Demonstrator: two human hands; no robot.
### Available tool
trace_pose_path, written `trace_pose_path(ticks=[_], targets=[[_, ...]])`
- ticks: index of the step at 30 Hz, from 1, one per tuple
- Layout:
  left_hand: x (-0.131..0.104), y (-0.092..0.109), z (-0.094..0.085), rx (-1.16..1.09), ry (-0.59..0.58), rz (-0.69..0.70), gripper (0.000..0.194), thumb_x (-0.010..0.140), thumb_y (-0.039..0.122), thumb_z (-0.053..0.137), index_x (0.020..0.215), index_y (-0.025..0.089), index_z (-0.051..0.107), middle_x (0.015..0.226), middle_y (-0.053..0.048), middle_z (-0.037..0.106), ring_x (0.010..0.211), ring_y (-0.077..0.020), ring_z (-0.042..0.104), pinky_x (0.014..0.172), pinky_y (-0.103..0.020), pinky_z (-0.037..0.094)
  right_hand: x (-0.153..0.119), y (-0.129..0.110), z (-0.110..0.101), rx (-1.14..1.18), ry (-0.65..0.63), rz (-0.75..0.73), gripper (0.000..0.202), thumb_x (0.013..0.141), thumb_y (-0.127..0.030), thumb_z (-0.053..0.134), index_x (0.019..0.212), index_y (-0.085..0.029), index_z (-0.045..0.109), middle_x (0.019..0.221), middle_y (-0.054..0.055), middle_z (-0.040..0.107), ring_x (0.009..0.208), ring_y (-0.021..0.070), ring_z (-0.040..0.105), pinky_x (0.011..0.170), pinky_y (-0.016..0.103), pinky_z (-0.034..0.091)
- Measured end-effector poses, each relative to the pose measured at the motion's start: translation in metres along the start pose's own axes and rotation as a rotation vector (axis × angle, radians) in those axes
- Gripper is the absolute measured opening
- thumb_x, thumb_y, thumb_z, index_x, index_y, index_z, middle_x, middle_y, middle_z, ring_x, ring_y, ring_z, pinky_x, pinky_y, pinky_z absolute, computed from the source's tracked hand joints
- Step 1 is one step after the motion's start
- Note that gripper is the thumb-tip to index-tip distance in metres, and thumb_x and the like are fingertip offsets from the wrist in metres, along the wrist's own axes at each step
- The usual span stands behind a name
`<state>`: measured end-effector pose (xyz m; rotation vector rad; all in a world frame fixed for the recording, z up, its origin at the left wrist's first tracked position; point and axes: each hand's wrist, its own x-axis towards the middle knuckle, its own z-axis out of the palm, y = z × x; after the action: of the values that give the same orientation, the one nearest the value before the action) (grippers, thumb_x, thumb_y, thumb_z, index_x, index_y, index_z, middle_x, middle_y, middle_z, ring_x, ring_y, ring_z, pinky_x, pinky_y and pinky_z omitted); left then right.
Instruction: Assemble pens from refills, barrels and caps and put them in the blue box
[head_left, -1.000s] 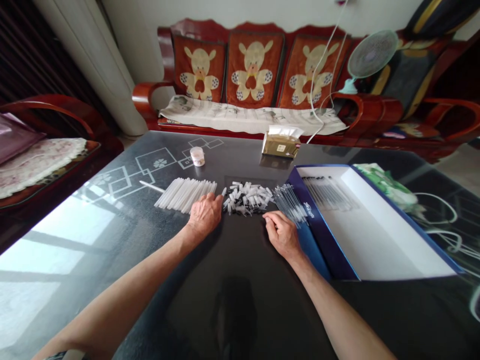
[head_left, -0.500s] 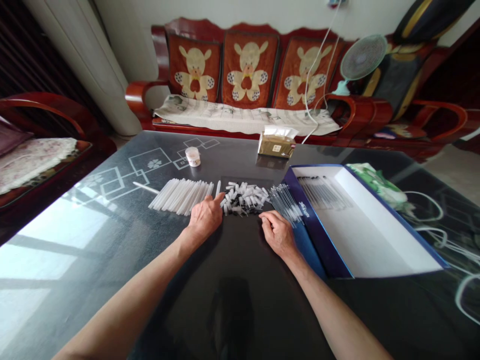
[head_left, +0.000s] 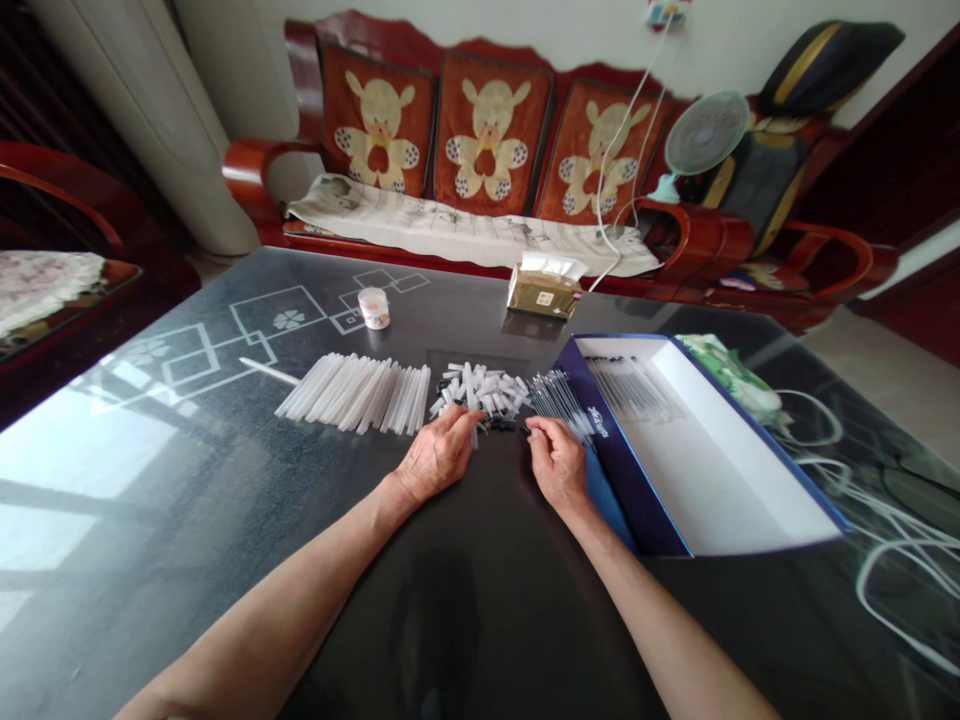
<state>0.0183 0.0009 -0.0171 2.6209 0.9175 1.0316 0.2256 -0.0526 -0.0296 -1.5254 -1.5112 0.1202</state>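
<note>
My left hand [head_left: 439, 452] is closed around a white pen barrel [head_left: 469, 380], whose ends show above and below the fingers. It is at the near edge of a loose pile of small white and black pen caps [head_left: 496, 392]. A row of similar white pen barrels [head_left: 349, 390] lies to its left. My right hand [head_left: 559, 462] is closed, thumb against forefinger, at the pile's right end; whatever it pinches is too small and dark to make out. Just beyond it, thin pen refills [head_left: 556, 395] lie side by side against the box.
A blue open box [head_left: 750, 490] with white inside holds a row of finished-looking pens [head_left: 634, 385]. Behind are a tissue pack [head_left: 545, 290] and a small tub [head_left: 373, 308]. A green bag [head_left: 731, 375] and white cables [head_left: 885, 540] lie right. One barrel [head_left: 268, 371] lies apart.
My left hand has moved right from the barrel row to the caps, taking a pen barrel with it. My right hand stays near the caps, closed. The view has shifted slightly.
</note>
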Motion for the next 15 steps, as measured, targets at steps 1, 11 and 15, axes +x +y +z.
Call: trace_pose_path(ticks=[1,11,15], targets=[[0.000,-0.001,0.000,-0.005,0.004,0.016,0.033,0.092,0.011,0.038,0.123,0.014,0.051,0.104,-0.009,0.060,0.093,-0.0152,0.061,0.082,-0.025,0.053,-0.001,0.000,0.000,0.002,-0.003,0.005,0.019,0.088,-0.018,0.047,0.093,-0.019,0.065,0.093,0.008,0.069,0.087,0.0192,0.065,0.081,0.034,0.052],[0.005,0.006,-0.010,0.350,0.178,0.043,0.018,0.094,0.026,0.049,0.098,0.024,0.067,0.066,0.000,0.055,0.061,-0.0130,0.054,0.055,-0.023,0.041,0.031,0.006,-0.019,-0.373,-0.082,0.014,0.019,0.084,-0.022,0.053,0.089,-0.019,0.071,0.086,0.006,0.066,0.074,0.0173,0.062,0.074,0.030,0.049],[0.007,0.007,-0.009,0.349,0.176,0.064,0.017,0.093,0.026,0.051,0.093,0.021,0.067,0.087,-0.005,0.063,0.077,-0.0168,0.057,0.069,-0.028,0.047,0.052,-0.001,-0.021,-0.664,-0.290,0.117,0.017,0.083,-0.028,0.058,0.080,-0.021,0.072,0.081,0.005,0.064,0.070,0.0168,0.060,0.067,0.027,0.045]])
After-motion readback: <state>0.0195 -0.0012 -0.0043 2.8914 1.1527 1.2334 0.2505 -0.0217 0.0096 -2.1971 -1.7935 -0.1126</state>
